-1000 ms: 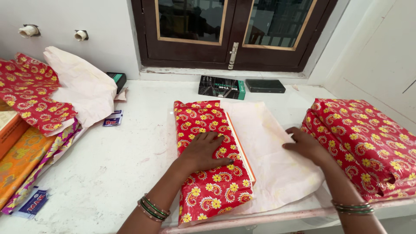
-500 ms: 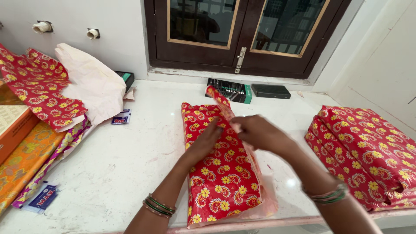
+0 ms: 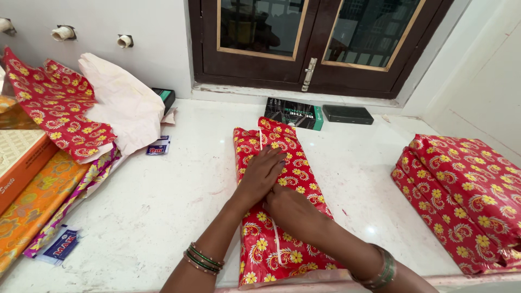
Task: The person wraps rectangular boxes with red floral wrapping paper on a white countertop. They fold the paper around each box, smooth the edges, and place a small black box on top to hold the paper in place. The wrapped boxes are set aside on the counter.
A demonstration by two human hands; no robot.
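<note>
Since the earlier frame, the red floral wrapping paper (image 3: 282, 201) has been folded across the box at frame centre, and is best kept taut under the flat, open left hand (image 3: 264, 172) and right hand (image 3: 290, 209) (nothing gripped).

I've only got one head cam, looking down close over the white counter (image 3: 163, 217) toward the window (image 3: 304, 43).

- I see my left hand (image 3: 264, 172) pressed flat on the red floral wrapped box (image 3: 279, 201) at the counter (image 3: 163, 206) front edge.
- My right hand (image 3: 293, 209) presses the paper seam, touching the left.
- Wrapped stack (image 3: 467, 195) at the right edge.
</note>
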